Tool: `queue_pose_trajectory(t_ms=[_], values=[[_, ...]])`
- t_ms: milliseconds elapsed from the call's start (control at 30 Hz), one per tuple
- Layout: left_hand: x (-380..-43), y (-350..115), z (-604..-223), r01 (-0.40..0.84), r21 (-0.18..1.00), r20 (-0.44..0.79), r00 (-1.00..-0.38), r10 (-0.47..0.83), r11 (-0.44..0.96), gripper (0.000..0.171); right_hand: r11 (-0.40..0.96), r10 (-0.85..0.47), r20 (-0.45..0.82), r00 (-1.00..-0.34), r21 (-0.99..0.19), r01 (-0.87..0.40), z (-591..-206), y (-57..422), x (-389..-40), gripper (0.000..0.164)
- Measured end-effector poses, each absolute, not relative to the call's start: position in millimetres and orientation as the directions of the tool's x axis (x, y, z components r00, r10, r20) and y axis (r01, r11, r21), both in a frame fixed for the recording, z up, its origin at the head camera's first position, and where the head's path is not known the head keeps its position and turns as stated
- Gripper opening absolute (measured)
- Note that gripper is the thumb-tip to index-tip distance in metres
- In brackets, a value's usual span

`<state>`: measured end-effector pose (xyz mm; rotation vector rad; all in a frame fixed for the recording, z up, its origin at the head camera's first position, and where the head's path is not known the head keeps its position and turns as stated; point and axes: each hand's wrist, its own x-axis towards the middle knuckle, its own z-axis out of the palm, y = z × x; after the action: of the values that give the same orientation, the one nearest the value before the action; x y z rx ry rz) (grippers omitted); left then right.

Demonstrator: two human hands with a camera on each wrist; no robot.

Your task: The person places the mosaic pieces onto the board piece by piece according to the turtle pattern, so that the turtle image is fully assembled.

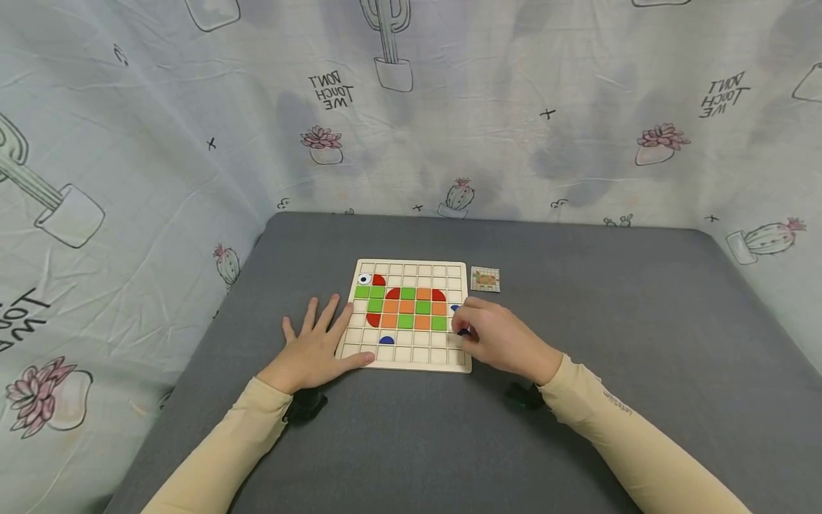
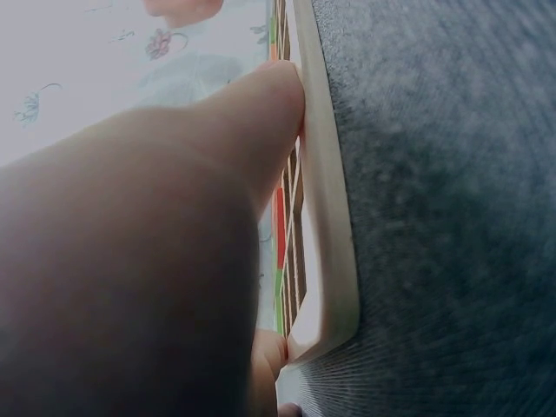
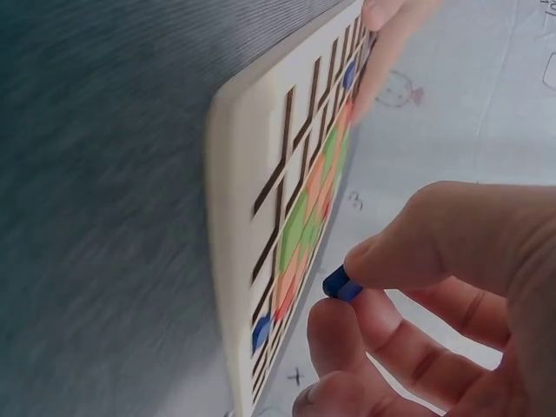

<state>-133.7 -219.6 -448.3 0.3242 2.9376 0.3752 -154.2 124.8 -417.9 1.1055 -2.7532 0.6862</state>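
A square wooden grid board [image 1: 424, 360] lies on the table. My left hand [image 1: 313, 357] rests with spread fingers along its left side, the thumb on the near left corner. Over the board's right edge, my right hand [image 1: 504, 339] pinches a small blue tile [image 3: 340, 283] between thumb and fingers, held above the grid. Green, orange and red tiles fill the middle cells, with a white eye tile [image 1: 364, 279] at the far left. One blue rounded tile [image 1: 387, 340] sits in a near row; another blue tile [image 1: 455, 308] is in the right column, partly hidden by my right hand.
A small patterned card [image 1: 484, 279] lies just right of the board's far corner. The grey tabletop [image 1: 411, 442] spreads around the board. Behind and at the left hangs a white cloth [image 1: 475, 128] printed with cacti.
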Motion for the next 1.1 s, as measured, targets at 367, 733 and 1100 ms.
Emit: queue_pose_trajectory(t_ms=[367,733,1100], values=[[-135,-221,-449,0.194,0.258,-0.136,-0.963,0.234,0.946,0.11,0.6,-0.673,0.215,-0.708,-0.402,-0.692,-418,95,-161,0.013],[-136,-221,-448,0.189,0.24,-0.141,-0.964,0.227,0.952,0.11,0.576,-0.697,0.184,-0.693,-0.431,-0.695,-423,67,-165,0.016],[-135,-220,-448,0.194,0.246,-0.132,-0.964,0.231,0.95,0.11,0.569,-0.703,0.197,-0.684,-0.42,-0.706,-429,63,-169,0.015]])
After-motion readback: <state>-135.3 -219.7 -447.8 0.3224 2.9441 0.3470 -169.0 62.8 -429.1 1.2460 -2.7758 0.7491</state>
